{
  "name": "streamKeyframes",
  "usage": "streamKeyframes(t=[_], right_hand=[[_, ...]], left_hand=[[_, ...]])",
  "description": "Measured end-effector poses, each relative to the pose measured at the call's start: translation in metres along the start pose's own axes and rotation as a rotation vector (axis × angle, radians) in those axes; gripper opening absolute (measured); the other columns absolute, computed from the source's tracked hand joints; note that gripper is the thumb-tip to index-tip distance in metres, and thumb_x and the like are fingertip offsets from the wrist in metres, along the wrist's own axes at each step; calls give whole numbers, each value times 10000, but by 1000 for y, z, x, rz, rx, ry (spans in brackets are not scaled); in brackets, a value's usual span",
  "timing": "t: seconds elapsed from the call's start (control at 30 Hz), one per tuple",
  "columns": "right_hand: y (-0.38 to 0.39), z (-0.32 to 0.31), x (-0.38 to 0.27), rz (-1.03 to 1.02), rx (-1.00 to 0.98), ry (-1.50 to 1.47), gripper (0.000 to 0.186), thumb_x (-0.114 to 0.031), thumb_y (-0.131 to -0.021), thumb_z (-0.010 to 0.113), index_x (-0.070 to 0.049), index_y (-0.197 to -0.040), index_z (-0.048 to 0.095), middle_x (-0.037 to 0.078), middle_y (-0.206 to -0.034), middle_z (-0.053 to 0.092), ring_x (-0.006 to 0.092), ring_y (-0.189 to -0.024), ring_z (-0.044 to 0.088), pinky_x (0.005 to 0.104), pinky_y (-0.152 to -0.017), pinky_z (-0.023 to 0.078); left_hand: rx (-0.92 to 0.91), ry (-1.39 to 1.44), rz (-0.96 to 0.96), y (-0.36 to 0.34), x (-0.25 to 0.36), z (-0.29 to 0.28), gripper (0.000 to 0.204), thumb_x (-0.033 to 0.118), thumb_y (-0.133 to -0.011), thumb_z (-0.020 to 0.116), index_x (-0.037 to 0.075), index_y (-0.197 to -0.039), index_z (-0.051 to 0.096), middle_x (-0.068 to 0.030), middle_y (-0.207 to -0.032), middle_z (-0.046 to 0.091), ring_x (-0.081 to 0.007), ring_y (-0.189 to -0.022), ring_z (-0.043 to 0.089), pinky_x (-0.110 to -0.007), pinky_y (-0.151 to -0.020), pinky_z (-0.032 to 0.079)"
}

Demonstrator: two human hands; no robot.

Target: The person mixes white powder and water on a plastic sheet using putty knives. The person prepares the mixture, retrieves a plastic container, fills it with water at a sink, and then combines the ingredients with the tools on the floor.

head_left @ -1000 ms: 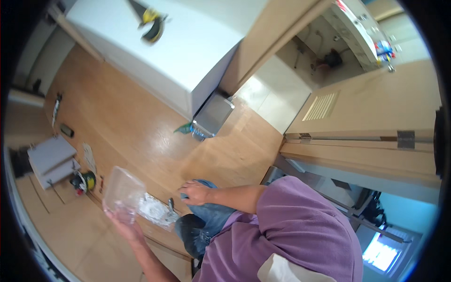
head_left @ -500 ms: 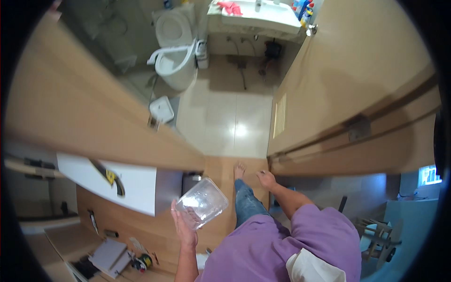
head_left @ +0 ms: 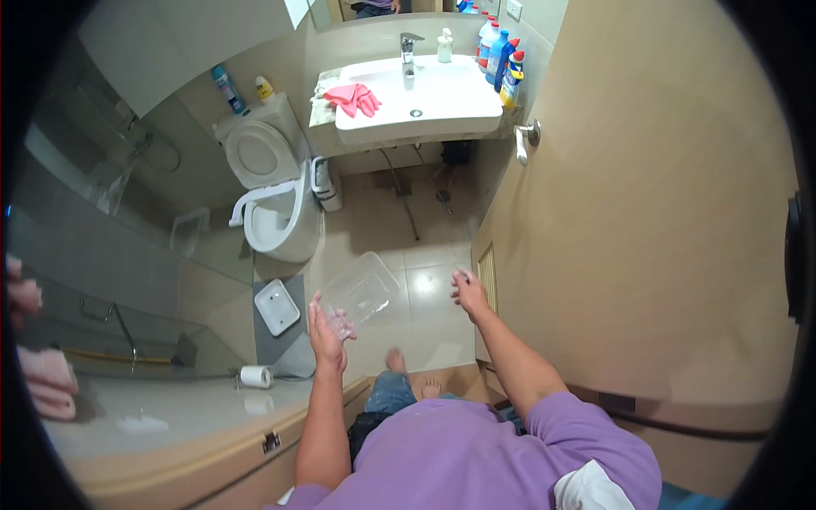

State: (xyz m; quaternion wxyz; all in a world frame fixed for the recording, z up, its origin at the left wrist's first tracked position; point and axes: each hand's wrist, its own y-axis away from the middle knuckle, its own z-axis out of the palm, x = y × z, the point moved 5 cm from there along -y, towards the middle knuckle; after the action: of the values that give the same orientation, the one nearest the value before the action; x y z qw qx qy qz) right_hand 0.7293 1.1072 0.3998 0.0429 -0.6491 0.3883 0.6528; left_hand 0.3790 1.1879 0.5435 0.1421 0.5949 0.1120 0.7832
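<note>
My left hand (head_left: 327, 333) grips a clear plastic container (head_left: 365, 293) by its near left side, fingers beneath and thumb along the wall. The container is see-through, shallow and rectangular, held tilted above the bathroom floor tiles. My right hand (head_left: 469, 294) hangs in the air to the right of it, beside the door, its fingers loosely bent and apart with no object visible in them. My feet are at the doorway, one on the tiles' edge.
Ahead is a white sink (head_left: 416, 106) with pink gloves (head_left: 353, 99) and cleaning bottles (head_left: 501, 64). A toilet (head_left: 276, 217) stands at the left, near a white basin (head_left: 277, 308) on a grey mat. The open door (head_left: 646, 212) bounds the right; a glass shower partition is left.
I have stepped forward into the bathroom doorway. The sink and toilet appear nearer, and the container in my left hand is now over the tiles. My right hand has come forward.
</note>
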Motion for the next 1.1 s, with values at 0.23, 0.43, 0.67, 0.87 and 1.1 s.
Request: streamKeyframes(t=[0.23,0.43,0.67,0.87,1.1], right_hand=[[-108,-34,-179,-349,206,-80,552,-374,-1014,654,-19,-1428,568,57,-944,708,107,-719,633,280,-656,534],[-192,-18,-328,-622,312,-28,519,-278,-987,702,-8,-1413,581,59,-948,713,98,-743,623,283,-709,539],[-369,30,-527,-983,377,311,552,-326,-945,701,-83,-1424,572,173,-1018,714,302,-787,681,414,-769,555],[-538,68,-627,-1234,425,939,591,-385,-952,664,-150,-1474,512,211,-1190,638,393,-1083,637,513,-935,508],[-634,87,-631,-964,143,1169,535,-441,-1026,550,-182,-1492,520,242,-1028,675,428,-913,704,526,-789,562]], left_hand=[[-196,-141,24,-204,50,128,468,392,-1120,352,182,-1536,391,-83,-933,585,-148,-640,618,-283,-481,534],[-298,-238,63,-352,89,236,469,364,-1122,347,154,-1539,394,-102,-946,583,-153,-614,624,-277,-460,536],[-274,-333,64,-508,93,337,433,340,-1120,349,160,-1501,447,-111,-935,575,-173,-586,602,-284,-427,509],[-183,-331,87,-602,84,423,426,353,-1119,335,147,-1473,455,-107,-964,567,-182,-616,621,-289,-436,501],[-64,-370,119,-671,72,474,449,319,-1112,350,106,-1487,472,-146,-930,599,-200,-598,620,-342,-478,566]])
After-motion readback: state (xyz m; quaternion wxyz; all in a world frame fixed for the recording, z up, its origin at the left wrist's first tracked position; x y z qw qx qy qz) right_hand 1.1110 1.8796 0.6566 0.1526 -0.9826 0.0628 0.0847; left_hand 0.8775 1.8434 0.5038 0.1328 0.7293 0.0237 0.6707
